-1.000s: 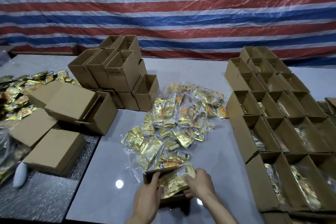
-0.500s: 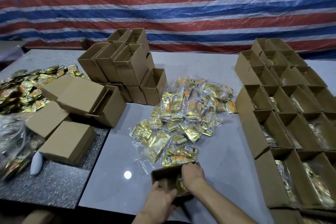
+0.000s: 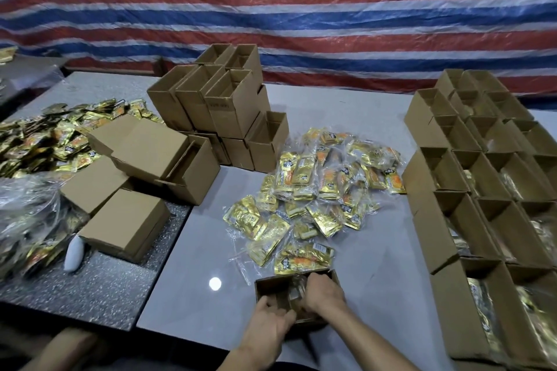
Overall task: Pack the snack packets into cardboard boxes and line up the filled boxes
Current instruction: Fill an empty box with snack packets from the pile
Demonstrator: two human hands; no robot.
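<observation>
The left hand (image 3: 268, 330) and right hand (image 3: 324, 292) sit close together, fingers curled downward.

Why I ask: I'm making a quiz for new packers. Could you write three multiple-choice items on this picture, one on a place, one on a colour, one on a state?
1. Where do the filled boxes stand?
A. On the floor
B. In rows along the right of the table
C. On a shelf

2. What colour are most of the loose packets mid-table?
A. Green
B. Purple
C. Gold

3. How is the box nearest the person?
A. Open at the top
B. Taped shut
C. Flattened

Answers:
1 B, the open boxes with packets inside sit in rows at the right edge.
2 C, the heap shines gold, with orange patches.
3 A, the left hand is at its near rim and the right hand reaches into it.
</observation>
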